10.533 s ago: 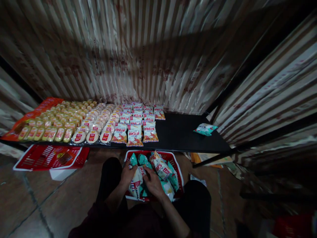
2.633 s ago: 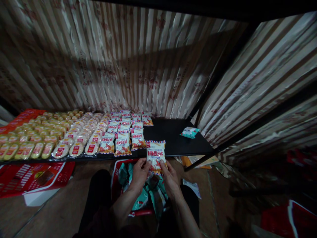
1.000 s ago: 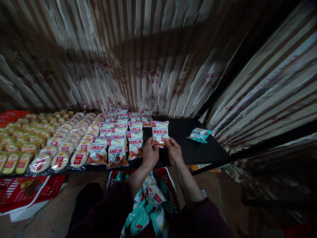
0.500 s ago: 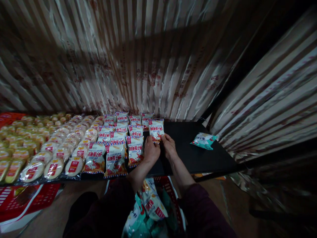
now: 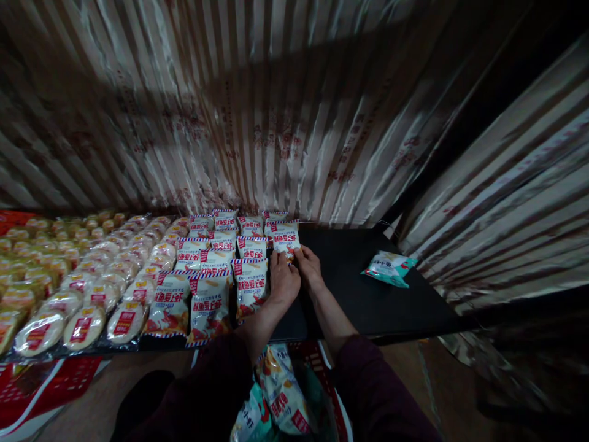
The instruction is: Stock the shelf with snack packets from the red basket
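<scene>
Both my hands rest on the low black shelf (image 5: 368, 301) and pinch the near edge of one white, red and blue snack packet (image 5: 285, 238). My left hand (image 5: 283, 281) grips its lower left corner, my right hand (image 5: 307, 267) its lower right corner. The packet lies flat behind the rows of identical snack packets (image 5: 209, 288), at their right end. To the left of those lie rows of round wrapped cakes (image 5: 83, 288).
A single teal packet (image 5: 389, 268) lies alone on the right part of the shelf. Below the shelf, between my knees, a red basket (image 5: 329, 393) holds more packets (image 5: 280, 393). A striped curtain (image 5: 257, 123) hangs behind and to the right.
My hands carried the packet from the basket up over the shelf edge and back toward the curtain. It now lies flat at the right end of the packet rows.
</scene>
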### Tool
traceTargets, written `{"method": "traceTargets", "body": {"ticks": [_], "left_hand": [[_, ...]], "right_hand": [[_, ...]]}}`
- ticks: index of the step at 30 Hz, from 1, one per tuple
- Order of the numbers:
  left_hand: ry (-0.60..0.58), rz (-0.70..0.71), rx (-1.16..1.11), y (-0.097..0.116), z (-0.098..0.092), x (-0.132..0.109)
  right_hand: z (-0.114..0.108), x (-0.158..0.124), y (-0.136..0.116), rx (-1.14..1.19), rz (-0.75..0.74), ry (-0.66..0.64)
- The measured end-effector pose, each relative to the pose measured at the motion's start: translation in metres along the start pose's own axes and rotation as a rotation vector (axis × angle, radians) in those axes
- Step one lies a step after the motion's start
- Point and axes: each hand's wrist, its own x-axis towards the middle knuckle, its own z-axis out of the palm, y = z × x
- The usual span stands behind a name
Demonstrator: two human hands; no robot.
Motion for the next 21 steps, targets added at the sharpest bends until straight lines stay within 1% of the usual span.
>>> {"method": "traceTargets", "body": {"ticks": [7, 12, 14, 17, 19, 21], "left_hand": [[0.025, 0.043, -0.009, -0.002, 0.003, 0.008], [0.044, 0.075, -0.006, -0.007, 0.005, 0.013], [0.042, 0.075, -0.001, -0.009, 0.006, 0.013], [0.053, 0.071, 0.018, -0.010, 0.008, 0.012], [0.057, 0.080, 0.049, -0.011, 0.010, 0.012], [0.048, 0.148, 0.096, -0.013, 0.013, 0.012]], "right_hand": [[0.004, 0.012, 0.002, -0.133, -0.036, -0.008], [0.004, 0.012, 0.001, -0.268, -0.089, -0.007], [0.004, 0.009, -0.001, -0.434, -0.172, -0.005], [0.004, 0.004, -0.004, -0.719, -0.356, -0.032], [0.004, 0.003, -0.004, -0.790, -0.434, -0.067], [0.003, 0.003, -0.002, -0.799, -0.469, -0.075]]}}
